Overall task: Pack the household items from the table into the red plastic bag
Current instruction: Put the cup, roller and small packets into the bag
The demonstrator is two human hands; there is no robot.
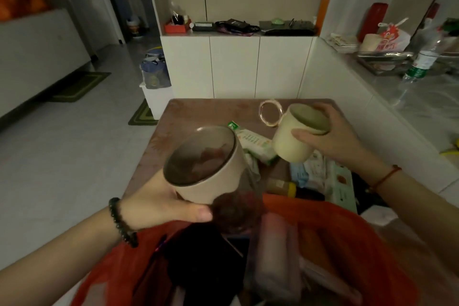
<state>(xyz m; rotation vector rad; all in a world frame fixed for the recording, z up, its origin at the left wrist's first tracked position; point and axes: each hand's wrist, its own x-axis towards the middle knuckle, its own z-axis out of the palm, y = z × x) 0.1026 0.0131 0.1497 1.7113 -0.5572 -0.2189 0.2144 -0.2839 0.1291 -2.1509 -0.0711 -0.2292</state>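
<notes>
The red plastic bag (323, 226) is gaping open at the table's (198, 112) near edge, already holding dark items. My left hand (159, 204) is clamping a beige cup (206, 169) above its mouth. My right hand (332, 131) is gripping a cream mug (290, 141) over packets (258, 144) lying mid-table.

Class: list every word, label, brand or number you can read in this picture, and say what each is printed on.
None can be read.
Green-and-white packet on the table: print too blurred.
Boxes beside the red plastic bag: print too small.
Bottle on the counter: green label blurred.
</notes>
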